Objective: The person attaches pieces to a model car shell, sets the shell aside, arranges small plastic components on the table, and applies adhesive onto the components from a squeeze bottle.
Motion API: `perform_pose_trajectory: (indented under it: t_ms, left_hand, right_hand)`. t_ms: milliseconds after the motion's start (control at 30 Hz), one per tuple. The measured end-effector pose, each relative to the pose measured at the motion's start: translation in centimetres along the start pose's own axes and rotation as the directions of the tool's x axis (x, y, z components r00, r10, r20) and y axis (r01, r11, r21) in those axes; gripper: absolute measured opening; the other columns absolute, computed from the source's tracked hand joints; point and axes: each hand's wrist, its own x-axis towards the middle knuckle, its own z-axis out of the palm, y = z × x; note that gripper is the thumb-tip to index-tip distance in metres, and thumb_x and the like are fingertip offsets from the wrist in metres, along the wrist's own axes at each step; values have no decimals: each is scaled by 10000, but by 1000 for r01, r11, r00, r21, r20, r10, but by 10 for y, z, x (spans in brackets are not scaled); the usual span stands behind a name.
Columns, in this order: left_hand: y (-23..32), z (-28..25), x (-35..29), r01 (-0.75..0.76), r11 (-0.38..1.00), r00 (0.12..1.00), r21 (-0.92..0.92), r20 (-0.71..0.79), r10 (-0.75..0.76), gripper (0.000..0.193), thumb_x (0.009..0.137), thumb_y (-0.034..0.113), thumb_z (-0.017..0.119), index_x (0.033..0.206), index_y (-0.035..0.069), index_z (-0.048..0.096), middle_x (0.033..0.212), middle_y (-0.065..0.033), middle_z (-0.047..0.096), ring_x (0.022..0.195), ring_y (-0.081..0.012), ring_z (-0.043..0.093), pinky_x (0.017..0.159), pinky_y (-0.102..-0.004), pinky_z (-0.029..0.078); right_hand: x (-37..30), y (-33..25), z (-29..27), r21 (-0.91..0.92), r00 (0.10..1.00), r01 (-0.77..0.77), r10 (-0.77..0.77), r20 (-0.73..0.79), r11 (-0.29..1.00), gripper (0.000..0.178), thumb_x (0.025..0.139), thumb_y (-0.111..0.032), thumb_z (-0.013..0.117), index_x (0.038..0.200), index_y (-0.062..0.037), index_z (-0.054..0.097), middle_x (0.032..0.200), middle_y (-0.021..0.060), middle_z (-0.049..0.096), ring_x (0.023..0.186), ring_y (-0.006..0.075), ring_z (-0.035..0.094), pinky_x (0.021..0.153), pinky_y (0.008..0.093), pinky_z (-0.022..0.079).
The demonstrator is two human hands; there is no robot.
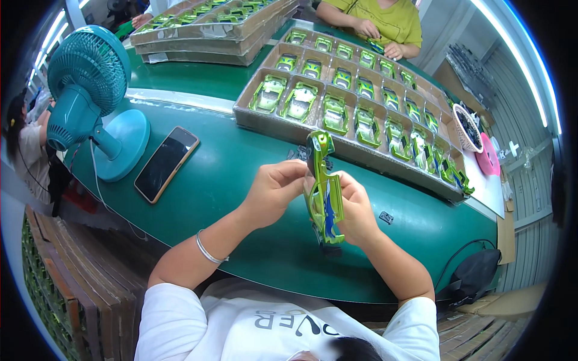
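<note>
Between my two hands stands a green toy car body (325, 198), tilted up on its end above the green table, with blue and dark markings along its side. My left hand (277, 189) pinches its left side near the upper half. On the other side, my right hand (356, 210) grips it, its fingers partly hidden behind the shell. Just beyond my hands lies a divided cardboard tray (253, 117), holding several green car bodies (335, 113) in its compartments. Small dark plastic parts lie behind the held body, and another small black part (386, 218) rests to the right.
A teal fan (90, 90) and a phone (167, 163) stand and lie at the left. Stacked trays (205, 51) fill the back left. At right are a basket (468, 127), a pink round object (488, 155) and a black bag (475, 274). A co-worker (376, 24) handles a part across the table.
</note>
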Motion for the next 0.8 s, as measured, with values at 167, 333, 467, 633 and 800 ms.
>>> perform_pose_trajectory:
  t_ms: [167,333,467,633,800]
  left_hand:
    - [3,-2,-5,-187,864,977,468,-1,212,147,823,59,572,939,-29,590,812,-54,618,712,-93,564,617,-234,459]
    - [4,3,-4,-373,512,871,773,102,480,134,811,118,607,886,8,589,749,-61,613,656,-115,582,573,-256,465]
    - [0,-5,-2,29,968,989,249,-151,10,109,812,149,607,857,54,580,731,-8,563,618,-87,524,526,-240,418]
    - [8,10,-4,125,965,986,231,-137,-95,112,835,162,596,843,52,574,731,14,540,619,-51,489,504,-204,393]
    - [2,11,-3,175,966,984,193,-67,-165,179,849,203,585,896,31,588,772,2,566,645,-59,509,521,-206,411]
  right_hand:
    - [-3,-7,1,-164,1000,18,-17,9,986,170,859,-160,547,835,8,556,745,27,568,669,53,487,600,225,406]
    - [-21,-21,21,-260,998,51,-37,59,964,221,869,-187,527,808,20,575,676,59,578,597,101,527,540,243,423]
    - [-17,-22,15,-157,999,3,2,33,988,293,873,-237,487,806,26,596,652,120,592,563,185,573,506,288,435]
    - [-7,-16,6,-766,919,325,-375,119,554,197,804,-177,517,745,6,561,588,155,517,520,298,523,505,365,411]
    - [-5,-8,8,-826,839,406,-518,167,392,198,763,-130,548,630,-1,480,544,143,475,478,322,489,449,381,392]
